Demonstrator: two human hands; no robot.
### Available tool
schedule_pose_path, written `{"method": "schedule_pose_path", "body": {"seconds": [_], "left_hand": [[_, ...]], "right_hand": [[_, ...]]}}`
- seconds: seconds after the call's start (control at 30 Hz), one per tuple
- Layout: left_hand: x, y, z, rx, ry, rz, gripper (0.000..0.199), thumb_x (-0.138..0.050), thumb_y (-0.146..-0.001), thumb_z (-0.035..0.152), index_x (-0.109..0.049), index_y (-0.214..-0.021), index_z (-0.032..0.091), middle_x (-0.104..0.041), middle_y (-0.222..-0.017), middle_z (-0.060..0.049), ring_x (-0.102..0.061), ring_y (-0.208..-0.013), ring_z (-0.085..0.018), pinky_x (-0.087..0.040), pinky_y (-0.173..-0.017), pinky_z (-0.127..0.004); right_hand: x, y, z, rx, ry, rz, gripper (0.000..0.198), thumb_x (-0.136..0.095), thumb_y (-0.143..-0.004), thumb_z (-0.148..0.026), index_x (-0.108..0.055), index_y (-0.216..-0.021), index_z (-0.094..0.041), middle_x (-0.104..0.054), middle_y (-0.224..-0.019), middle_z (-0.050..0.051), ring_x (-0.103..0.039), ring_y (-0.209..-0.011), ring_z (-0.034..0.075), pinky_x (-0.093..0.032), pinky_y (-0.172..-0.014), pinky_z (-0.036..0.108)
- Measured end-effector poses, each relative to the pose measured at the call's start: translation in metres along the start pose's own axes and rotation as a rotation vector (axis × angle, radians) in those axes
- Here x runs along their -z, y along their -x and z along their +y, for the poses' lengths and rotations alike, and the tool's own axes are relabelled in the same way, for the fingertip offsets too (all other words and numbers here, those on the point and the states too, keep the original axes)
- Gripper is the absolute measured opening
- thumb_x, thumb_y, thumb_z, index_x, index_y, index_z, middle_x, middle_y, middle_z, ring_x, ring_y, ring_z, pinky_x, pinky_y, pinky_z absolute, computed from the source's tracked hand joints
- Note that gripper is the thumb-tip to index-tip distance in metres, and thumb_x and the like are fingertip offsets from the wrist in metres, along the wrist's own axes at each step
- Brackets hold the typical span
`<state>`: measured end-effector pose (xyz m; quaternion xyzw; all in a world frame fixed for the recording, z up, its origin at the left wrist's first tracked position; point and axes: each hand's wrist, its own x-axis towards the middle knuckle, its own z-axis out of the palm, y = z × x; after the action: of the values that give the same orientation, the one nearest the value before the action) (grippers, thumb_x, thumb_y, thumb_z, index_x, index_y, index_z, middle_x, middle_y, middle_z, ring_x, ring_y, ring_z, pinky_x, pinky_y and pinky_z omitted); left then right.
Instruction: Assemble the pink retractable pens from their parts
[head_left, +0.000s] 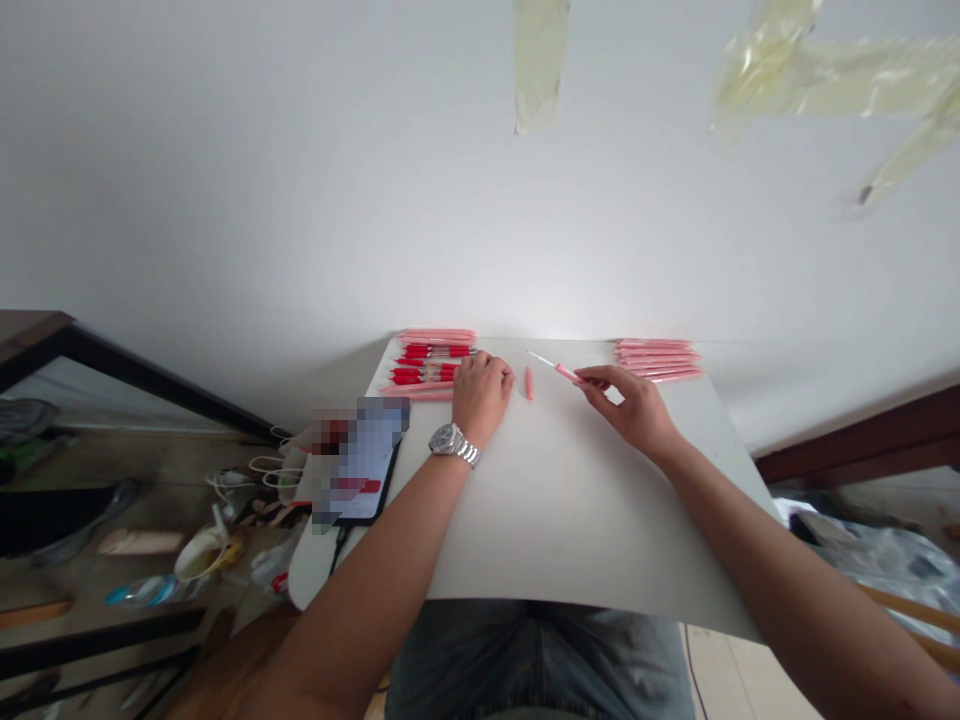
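Observation:
My right hand (628,400) pinches a pink pen (568,373) between thumb and fingers. A thin whitish refill with a fine tip sticks out of its front end, pointing left. A short pink pen piece (529,384) lies apart on the table between my hands. My left hand (481,388), a metal watch on its wrist, is curled closed beside the right ends of the red pens (427,373); its fingertips are largely hidden, so what they hold does not show. Pink pens (436,336) lie behind the red ones, and more pink pens (420,392) lie in front.
A stack of pink pens (656,360) lies at the table's back right. On the left edge rests a phone or tablet (367,470) with a cable. The white table (562,530) meets a wall (480,220). Clutter, including a cup (201,555), covers the floor at left.

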<state>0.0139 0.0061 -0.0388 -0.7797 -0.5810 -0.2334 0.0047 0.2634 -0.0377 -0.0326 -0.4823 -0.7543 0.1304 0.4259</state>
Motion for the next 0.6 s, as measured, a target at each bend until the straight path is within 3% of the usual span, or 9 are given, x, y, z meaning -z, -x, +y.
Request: {"method": "schedule_pose_path", "body": {"seconds": [0.6], "left_hand": [[-0.0029,0.0008,0.0003,0.0,-0.014,-0.014,0.012,-0.059,-0.097,0.028,-0.067,-0.094,0.02,-0.062,-0.106,-0.012,-0.054,-0.106,-0.031,-0.043,-0.091,-0.045]], "right_hand": [[-0.001,0.0,0.0009,0.008,-0.007,0.006,0.021,-0.061,-0.099,-0.038,-0.072,-0.112,-0.026,-0.076,-0.093,0.004,-0.07,-0.081,0.02,-0.056,-0.073,0.036]]}}
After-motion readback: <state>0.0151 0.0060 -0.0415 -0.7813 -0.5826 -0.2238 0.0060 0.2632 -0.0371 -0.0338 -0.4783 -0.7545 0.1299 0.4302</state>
